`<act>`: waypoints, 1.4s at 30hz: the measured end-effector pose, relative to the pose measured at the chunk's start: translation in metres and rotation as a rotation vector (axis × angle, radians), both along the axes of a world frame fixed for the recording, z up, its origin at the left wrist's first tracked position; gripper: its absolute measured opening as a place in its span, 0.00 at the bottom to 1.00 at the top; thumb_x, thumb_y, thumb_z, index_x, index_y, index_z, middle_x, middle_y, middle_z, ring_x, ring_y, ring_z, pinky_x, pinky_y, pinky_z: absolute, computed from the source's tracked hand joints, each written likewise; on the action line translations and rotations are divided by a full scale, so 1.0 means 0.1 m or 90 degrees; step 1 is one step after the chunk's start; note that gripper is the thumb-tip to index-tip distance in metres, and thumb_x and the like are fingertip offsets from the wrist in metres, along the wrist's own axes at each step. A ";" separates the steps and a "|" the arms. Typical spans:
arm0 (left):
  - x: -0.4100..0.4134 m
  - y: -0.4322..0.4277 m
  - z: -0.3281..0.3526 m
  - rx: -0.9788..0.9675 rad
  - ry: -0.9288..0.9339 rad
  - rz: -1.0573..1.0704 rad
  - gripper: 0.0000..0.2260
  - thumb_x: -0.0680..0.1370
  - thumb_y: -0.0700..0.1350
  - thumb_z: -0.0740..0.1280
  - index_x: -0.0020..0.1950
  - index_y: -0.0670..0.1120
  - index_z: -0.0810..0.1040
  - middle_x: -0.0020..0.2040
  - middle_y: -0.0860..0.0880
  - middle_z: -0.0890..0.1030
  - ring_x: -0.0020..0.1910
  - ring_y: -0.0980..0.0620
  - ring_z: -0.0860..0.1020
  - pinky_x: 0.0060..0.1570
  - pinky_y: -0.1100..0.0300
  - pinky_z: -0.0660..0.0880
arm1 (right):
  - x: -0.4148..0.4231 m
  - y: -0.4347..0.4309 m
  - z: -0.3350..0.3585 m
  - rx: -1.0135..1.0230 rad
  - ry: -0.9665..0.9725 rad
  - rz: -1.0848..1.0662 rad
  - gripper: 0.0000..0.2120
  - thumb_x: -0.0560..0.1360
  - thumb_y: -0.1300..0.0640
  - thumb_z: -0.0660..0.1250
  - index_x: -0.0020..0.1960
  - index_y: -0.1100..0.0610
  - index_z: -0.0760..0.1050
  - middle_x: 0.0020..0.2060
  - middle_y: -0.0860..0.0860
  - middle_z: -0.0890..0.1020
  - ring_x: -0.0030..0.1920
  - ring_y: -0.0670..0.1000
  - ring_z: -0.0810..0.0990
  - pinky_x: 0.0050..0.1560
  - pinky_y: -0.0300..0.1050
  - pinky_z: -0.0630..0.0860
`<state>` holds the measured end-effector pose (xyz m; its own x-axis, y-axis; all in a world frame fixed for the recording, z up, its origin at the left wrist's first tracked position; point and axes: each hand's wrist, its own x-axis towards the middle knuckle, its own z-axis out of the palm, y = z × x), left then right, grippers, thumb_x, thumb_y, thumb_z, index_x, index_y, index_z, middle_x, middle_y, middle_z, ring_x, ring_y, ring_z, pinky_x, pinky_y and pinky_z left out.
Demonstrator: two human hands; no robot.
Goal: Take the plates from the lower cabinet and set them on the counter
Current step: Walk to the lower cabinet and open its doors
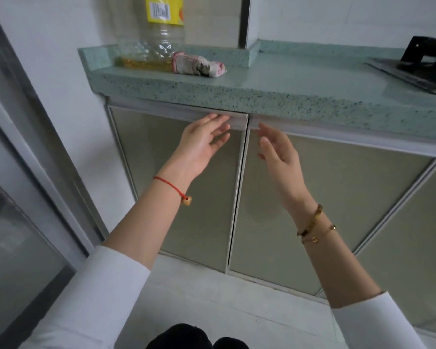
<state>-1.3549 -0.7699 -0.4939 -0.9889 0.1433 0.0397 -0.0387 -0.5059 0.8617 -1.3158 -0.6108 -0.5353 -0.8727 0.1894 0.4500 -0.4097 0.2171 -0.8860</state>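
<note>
Both hands reach for the lower cabinet: left hand [202,144] open and empty, fingertips at the left door [176,187] top rail; right hand [278,149] open, empty, just before the right door [325,210]. Doors are closed (plates unseen). Above, the counter [275,91] carries an oil bottle [161,41] with a little yellow oil, a rag [199,65] beside it; its middle lies bare.
</note>
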 end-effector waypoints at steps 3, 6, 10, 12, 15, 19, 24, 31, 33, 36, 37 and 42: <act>0.14 -0.16 -0.07 0.030 0.014 -0.027 0.19 0.80 0.34 0.64 0.71 0.37 0.69 0.58 0.44 0.80 0.51 0.52 0.79 0.58 0.57 0.79 | 0.07 -0.02 -0.04 0.003 0.027 0.002 0.15 0.82 0.58 0.59 0.67 0.56 0.73 0.62 0.49 0.79 0.63 0.49 0.77 0.68 0.58 0.72; 0.32 -0.37 -0.17 0.072 0.037 -0.043 0.19 0.80 0.34 0.63 0.71 0.37 0.69 0.56 0.44 0.83 0.49 0.53 0.81 0.55 0.58 0.80 | 0.17 -0.12 -0.05 0.020 0.058 0.066 0.18 0.83 0.58 0.56 0.71 0.54 0.69 0.65 0.49 0.77 0.67 0.48 0.75 0.69 0.58 0.70; 0.61 -0.69 -0.27 0.089 0.087 -0.083 0.13 0.79 0.35 0.64 0.63 0.41 0.78 0.51 0.46 0.85 0.43 0.56 0.81 0.51 0.62 0.79 | 0.32 -0.40 -0.01 0.088 0.134 0.207 0.21 0.84 0.60 0.52 0.76 0.58 0.62 0.73 0.52 0.70 0.73 0.47 0.69 0.75 0.49 0.65; 0.74 -0.82 -0.31 0.084 0.108 -0.092 0.14 0.78 0.36 0.64 0.62 0.42 0.80 0.51 0.47 0.85 0.38 0.58 0.79 0.48 0.63 0.79 | 0.37 -0.57 0.03 0.125 0.177 0.260 0.20 0.84 0.63 0.52 0.75 0.61 0.62 0.74 0.53 0.68 0.75 0.48 0.66 0.76 0.47 0.62; 0.93 -1.00 -0.35 0.091 0.121 -0.091 0.15 0.78 0.36 0.63 0.64 0.42 0.78 0.51 0.48 0.84 0.31 0.61 0.74 0.41 0.67 0.78 | 0.43 -0.86 0.05 0.187 0.240 0.310 0.18 0.83 0.64 0.54 0.71 0.61 0.69 0.72 0.55 0.71 0.75 0.50 0.65 0.76 0.53 0.62; 1.17 -1.27 -0.40 0.123 0.130 -0.077 0.14 0.77 0.37 0.64 0.61 0.44 0.81 0.46 0.52 0.82 0.26 0.61 0.72 0.33 0.72 0.73 | 0.52 -1.17 0.06 0.168 0.265 0.378 0.17 0.83 0.62 0.56 0.71 0.59 0.70 0.68 0.52 0.76 0.74 0.49 0.68 0.74 0.52 0.65; 1.50 -1.74 -0.49 0.015 0.167 0.089 0.14 0.79 0.40 0.63 0.63 0.47 0.81 0.38 0.56 0.78 0.29 0.61 0.72 0.32 0.71 0.72 | 0.61 -1.66 0.12 0.232 0.279 0.433 0.16 0.82 0.59 0.60 0.69 0.55 0.73 0.66 0.48 0.78 0.76 0.46 0.64 0.74 0.42 0.63; 1.85 -1.97 -0.69 -0.431 0.294 0.641 0.19 0.72 0.48 0.72 0.63 0.56 0.77 0.47 0.54 0.83 0.38 0.57 0.79 0.40 0.66 0.75 | 0.67 -2.47 0.22 0.233 0.338 0.450 0.13 0.77 0.63 0.67 0.61 0.59 0.79 0.59 0.52 0.82 0.69 0.51 0.73 0.70 0.47 0.69; 1.88 -2.06 -0.73 -0.499 0.278 0.719 0.23 0.72 0.46 0.73 0.66 0.52 0.76 0.48 0.49 0.82 0.42 0.53 0.80 0.43 0.61 0.77 | 0.69 -2.68 0.23 0.250 0.332 0.445 0.14 0.76 0.63 0.67 0.62 0.58 0.79 0.59 0.51 0.82 0.68 0.51 0.72 0.71 0.43 0.67; 1.91 -2.20 -0.77 -0.547 0.250 0.775 0.25 0.73 0.40 0.74 0.69 0.47 0.74 0.59 0.48 0.81 0.54 0.51 0.80 0.54 0.53 0.80 | 0.69 -2.94 0.23 0.280 0.325 0.438 0.16 0.76 0.63 0.67 0.64 0.57 0.78 0.62 0.49 0.80 0.69 0.51 0.69 0.70 0.33 0.61; 1.91 -2.24 -0.78 -0.538 0.242 0.788 0.26 0.73 0.38 0.74 0.70 0.46 0.73 0.61 0.48 0.81 0.56 0.52 0.81 0.56 0.52 0.79 | 0.68 -3.01 0.23 0.293 0.325 0.437 0.17 0.76 0.63 0.67 0.65 0.56 0.77 0.63 0.49 0.80 0.70 0.51 0.68 0.70 0.31 0.60; 1.90 -2.43 -0.76 -0.501 0.224 0.829 0.23 0.76 0.34 0.72 0.69 0.43 0.74 0.60 0.52 0.81 0.56 0.60 0.81 0.56 0.63 0.79 | 0.61 -3.30 0.20 0.350 0.332 0.459 0.22 0.77 0.64 0.63 0.70 0.56 0.71 0.69 0.50 0.75 0.73 0.52 0.63 0.73 0.40 0.59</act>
<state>-1.1648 -1.0130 -0.5696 -0.4010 -0.6769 0.6173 0.3042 0.5371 0.7867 -1.2546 -0.9407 -0.5154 -0.3696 -0.6438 0.6700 -0.9056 0.0883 -0.4148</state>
